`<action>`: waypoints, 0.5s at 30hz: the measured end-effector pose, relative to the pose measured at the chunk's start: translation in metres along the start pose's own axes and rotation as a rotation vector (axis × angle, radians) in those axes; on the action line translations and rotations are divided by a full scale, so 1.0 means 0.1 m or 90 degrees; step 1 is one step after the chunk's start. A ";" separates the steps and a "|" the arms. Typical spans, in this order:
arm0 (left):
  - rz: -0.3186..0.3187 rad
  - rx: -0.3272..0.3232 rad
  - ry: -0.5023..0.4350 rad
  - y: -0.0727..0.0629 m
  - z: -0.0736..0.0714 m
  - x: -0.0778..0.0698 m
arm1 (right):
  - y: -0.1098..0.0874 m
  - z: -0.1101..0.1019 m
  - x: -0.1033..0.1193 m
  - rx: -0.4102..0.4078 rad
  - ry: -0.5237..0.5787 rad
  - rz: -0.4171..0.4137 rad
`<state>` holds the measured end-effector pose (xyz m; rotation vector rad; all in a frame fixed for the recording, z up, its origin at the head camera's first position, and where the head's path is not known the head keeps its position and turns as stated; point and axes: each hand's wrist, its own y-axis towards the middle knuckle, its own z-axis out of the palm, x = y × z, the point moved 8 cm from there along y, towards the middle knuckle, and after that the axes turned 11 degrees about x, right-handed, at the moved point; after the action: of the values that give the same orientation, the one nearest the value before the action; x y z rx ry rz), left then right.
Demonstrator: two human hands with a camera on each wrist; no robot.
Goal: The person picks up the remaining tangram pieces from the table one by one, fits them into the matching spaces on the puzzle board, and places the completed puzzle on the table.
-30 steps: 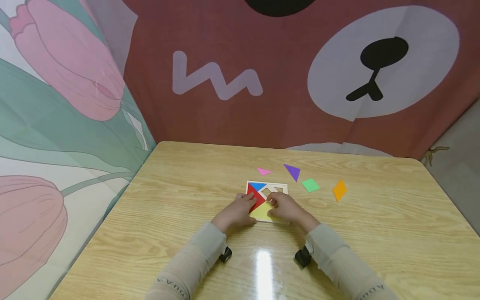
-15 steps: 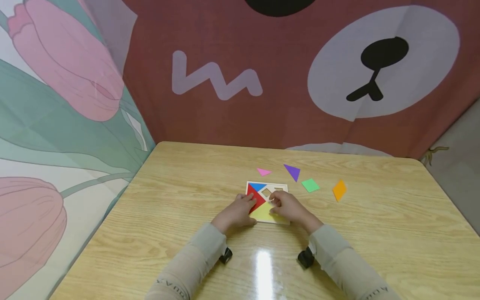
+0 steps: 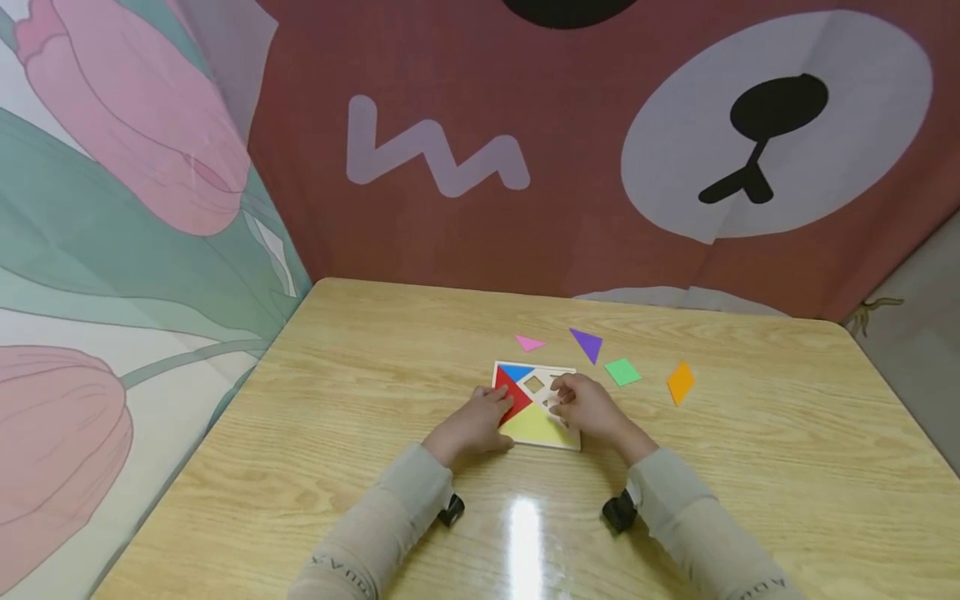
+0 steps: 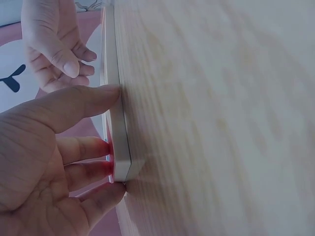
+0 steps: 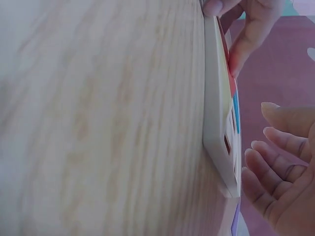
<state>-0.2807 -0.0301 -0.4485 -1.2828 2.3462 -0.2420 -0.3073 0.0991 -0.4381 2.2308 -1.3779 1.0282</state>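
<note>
The puzzle board (image 3: pixel 547 367) lies flat on the wood-grain tabletop (image 3: pixel 375 367), directly in front of the person. It is a rectangular, cream-coloured frame with a thick, smooth edge and, in the left wrist view, a blunted corner. Three flat pieces are seated in its face: a blue triangle (image 3: pixel 516 372) at the far left, a red triangle (image 3: pixel 519 402) along the left side, and a yellow triangle (image 3: pixel 534 427) along the near side. A square recess (image 3: pixel 533 384) shows a darker wood tone; further recesses at the right are partly covered.

Left hand (image 3: pixel 472 425): the grip holds the board, thumb against the near edge, fingers on the red face and at the corner. Right hand (image 3: pixel 592 408): the grip is moderately wide, holds nothing, and hovers above the board's right side.

Loose pieces lie apart from the board: a pink triangle (image 3: pixel 530 342) and purple triangle (image 3: pixel 588 344) beyond it, a green square (image 3: pixel 622 372) and orange parallelogram (image 3: pixel 681 383) to the right
</note>
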 end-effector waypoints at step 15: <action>-0.011 0.016 -0.012 0.02 0.03 0.03 | -0.10 -0.17 -0.08 -0.042 0.018 0.003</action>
<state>-0.2822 -0.0311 -0.4530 -1.2880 2.3098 -0.2630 -0.3083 0.1195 -0.4312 2.1592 -1.3851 0.9963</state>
